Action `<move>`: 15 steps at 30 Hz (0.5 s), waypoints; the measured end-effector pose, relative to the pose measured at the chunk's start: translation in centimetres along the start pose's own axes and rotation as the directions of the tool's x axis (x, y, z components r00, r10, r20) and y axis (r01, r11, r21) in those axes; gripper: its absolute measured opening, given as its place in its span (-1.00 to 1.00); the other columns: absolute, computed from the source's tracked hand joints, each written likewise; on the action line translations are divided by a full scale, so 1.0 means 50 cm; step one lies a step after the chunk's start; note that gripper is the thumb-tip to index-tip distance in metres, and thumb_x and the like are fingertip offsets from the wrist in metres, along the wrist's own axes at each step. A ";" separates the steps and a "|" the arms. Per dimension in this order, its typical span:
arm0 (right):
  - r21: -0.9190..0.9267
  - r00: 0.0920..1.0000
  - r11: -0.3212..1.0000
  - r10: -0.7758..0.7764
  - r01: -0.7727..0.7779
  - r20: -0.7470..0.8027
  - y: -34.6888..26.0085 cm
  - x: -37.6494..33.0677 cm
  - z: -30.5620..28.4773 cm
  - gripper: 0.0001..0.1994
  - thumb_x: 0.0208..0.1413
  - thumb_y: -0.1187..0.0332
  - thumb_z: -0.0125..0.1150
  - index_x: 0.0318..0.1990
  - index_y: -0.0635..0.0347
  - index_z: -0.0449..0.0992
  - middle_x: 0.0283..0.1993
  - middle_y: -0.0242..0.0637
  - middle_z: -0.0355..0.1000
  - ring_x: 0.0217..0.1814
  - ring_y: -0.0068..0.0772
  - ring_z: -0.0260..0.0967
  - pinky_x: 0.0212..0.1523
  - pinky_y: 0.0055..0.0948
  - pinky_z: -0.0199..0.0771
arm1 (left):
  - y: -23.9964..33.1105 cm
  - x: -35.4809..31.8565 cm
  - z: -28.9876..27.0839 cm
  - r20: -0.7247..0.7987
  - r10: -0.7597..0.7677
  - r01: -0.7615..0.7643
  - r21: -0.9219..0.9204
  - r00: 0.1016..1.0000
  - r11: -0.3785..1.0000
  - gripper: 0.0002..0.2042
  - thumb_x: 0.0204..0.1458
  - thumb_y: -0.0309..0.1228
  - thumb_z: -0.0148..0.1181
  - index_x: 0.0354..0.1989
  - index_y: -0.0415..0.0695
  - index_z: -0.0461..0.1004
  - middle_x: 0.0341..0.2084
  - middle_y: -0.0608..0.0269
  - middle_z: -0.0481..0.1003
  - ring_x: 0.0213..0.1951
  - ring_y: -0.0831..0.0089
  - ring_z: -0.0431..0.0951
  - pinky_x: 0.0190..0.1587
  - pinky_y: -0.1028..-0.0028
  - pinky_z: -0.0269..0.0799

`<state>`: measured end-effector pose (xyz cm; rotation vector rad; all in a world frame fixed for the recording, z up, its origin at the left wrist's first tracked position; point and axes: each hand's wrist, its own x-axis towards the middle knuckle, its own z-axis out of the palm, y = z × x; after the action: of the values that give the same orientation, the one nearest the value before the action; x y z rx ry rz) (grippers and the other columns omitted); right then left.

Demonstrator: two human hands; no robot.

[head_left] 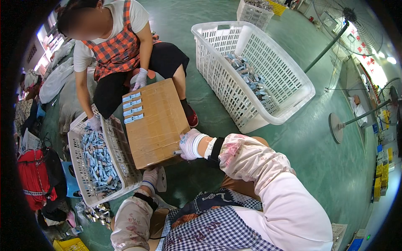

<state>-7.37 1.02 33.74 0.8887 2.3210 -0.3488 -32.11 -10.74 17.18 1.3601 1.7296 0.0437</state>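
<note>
Probably steadying cardboard box with right hand at four o'clock, left hand at six; cannot tell either grip.

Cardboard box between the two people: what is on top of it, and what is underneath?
Four light-blue pieces lie in a column near the upper-left corner of the cardboard box. Whatever is directly beneath is covered by the box itself.

Gloved right hand beside cardboard box.
</note>
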 end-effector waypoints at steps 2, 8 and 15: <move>0.000 1.000 1.000 -0.003 0.003 -0.009 -0.004 0.002 -0.001 -0.50 0.16 -0.07 -0.04 -0.07 0.15 0.61 0.06 -0.03 0.46 0.02 -0.14 0.48 -0.05 -0.13 0.45 | -0.030 0.008 0.010 -0.009 0.016 -0.016 -0.027 1.000 1.000 -0.55 0.20 -0.50 -0.18 0.29 0.05 0.24 0.15 0.07 0.40 0.12 0.19 0.45 0.16 0.37 0.37; 0.013 1.000 1.000 -0.001 0.001 0.010 -0.003 0.004 0.009 -0.50 0.15 -0.07 -0.03 -0.08 0.17 0.61 0.04 -0.02 0.46 0.01 -0.13 0.49 -0.06 -0.13 0.45 | 0.042 -0.030 -0.013 0.006 -0.018 0.018 0.001 1.000 1.000 -0.55 0.21 -0.51 -0.19 0.29 0.04 0.24 0.17 0.07 0.39 0.12 0.17 0.44 0.18 0.37 0.35; 0.003 1.000 1.000 -0.015 0.015 -0.013 -0.010 0.007 0.013 -0.50 0.15 -0.07 -0.02 -0.08 0.15 0.61 0.03 -0.03 0.47 -0.01 -0.13 0.49 -0.08 -0.11 0.46 | 0.007 -0.016 0.000 -0.001 0.009 -0.009 -0.062 1.000 0.998 -0.58 0.25 -0.48 -0.24 0.27 0.07 0.29 0.20 0.09 0.36 0.12 0.19 0.44 0.18 0.38 0.34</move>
<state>-7.61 0.54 33.04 0.8781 2.3411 -0.3541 -31.84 -11.21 17.85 1.3229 1.7090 0.1022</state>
